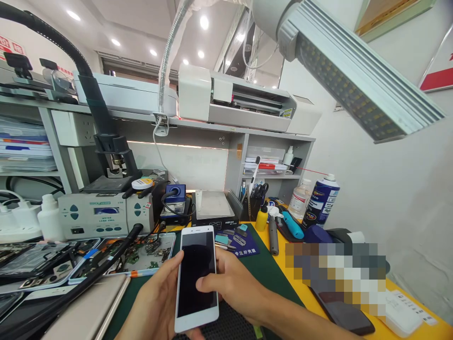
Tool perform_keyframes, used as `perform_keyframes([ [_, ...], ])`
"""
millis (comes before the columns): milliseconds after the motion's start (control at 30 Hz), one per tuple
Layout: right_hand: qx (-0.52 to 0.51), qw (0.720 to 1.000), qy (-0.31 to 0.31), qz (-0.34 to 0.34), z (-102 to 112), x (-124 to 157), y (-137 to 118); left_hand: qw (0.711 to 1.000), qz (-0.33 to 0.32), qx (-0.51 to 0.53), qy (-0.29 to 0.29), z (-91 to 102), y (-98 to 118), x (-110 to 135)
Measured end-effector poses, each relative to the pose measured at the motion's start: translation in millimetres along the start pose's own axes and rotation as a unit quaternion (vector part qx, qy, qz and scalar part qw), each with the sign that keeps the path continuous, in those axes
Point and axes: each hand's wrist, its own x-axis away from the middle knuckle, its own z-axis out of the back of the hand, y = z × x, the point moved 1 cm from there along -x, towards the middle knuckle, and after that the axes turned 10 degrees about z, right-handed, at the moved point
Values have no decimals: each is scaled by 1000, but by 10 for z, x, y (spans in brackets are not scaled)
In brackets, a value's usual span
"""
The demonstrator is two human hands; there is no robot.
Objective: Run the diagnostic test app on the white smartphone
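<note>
A white smartphone (197, 278) with a dark screen is held upright above the green work mat (264, 269). My left hand (154, 302) cradles it from below and the left, fingers wrapped round its edge. My right hand (230, 281) grips its right side, the thumb resting on the screen.
A soldering station (102, 215), a tray of phone parts (141, 252) and dismantled phones (38, 264) lie at left. A heating plate (214, 208), a yellow bottle (261, 218), a blue spray can (320, 200) and a dark phone (341, 314) sit behind and right. A lamp (357, 71) hangs overhead.
</note>
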Motion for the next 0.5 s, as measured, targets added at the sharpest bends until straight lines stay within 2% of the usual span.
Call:
perform_keyframes([
  [300,-47,998,23,-27,50,-4,31,1000,-4,-13,10,11,-12,-20],
  [500,-23,998,43,-27,24,-11,58,1000,-6,-24,4,25,-33,-29],
])
